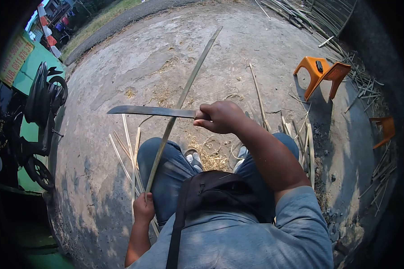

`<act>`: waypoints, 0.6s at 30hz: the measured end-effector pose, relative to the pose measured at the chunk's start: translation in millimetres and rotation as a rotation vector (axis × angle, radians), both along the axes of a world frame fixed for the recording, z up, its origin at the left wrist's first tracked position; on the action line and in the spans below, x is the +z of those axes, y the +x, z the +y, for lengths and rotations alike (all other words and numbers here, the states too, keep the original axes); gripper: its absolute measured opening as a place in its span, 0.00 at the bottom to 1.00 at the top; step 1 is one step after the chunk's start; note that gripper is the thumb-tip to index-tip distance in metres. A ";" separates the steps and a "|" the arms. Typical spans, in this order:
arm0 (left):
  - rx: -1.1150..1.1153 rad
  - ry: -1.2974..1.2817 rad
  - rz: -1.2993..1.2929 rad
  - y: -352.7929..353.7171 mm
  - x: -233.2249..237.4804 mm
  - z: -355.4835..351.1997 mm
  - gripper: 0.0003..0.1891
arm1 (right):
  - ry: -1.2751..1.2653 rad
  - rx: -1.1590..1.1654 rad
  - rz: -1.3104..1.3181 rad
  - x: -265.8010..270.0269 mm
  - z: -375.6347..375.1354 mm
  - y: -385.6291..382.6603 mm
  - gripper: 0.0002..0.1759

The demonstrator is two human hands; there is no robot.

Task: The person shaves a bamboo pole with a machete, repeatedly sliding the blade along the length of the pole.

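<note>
My right hand [219, 117] is closed round the handle of a long knife [150, 111], whose blade points left. Near its handle end, the blade crosses a long bamboo strip [191, 80]. Lower left, beside my knee, my left hand [143, 207] is wrapped round the strip's lower end. From there the strip slants up and to the right, past the blade. More thin strips [129, 148] lie beside my left knee, and others [310, 152] are by my right knee.
An orange plastic chair [310, 74] with a small black object on it stands at the upper right. Motorbikes [42, 107] are at the left. Bamboo pieces [363, 85] lie along the right edge. Shavings [216, 162] cover the ground between my feet.
</note>
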State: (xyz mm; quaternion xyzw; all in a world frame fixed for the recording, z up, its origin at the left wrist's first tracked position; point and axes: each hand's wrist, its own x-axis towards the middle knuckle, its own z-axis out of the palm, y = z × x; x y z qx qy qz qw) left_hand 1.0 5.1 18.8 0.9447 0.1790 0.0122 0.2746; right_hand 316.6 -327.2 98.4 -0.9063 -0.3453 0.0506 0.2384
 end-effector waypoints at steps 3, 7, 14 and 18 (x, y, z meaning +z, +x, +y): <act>0.002 0.052 -0.015 1.4 5.8 -2.3 0.37 | -0.010 -0.165 0.043 -5.9 -8.1 9.9 0.29; -0.025 0.098 -0.022 1.7 10.0 3.1 0.37 | -0.040 -0.100 0.020 -4.6 -15.9 3.7 0.29; -0.027 0.060 -0.053 4.2 1.1 2.9 0.37 | -0.051 0.133 -0.008 -5.8 6.5 -19.2 0.29; -0.006 0.056 -0.038 3.7 4.0 -0.6 0.38 | -0.131 0.105 0.004 -1.1 6.1 -8.2 0.28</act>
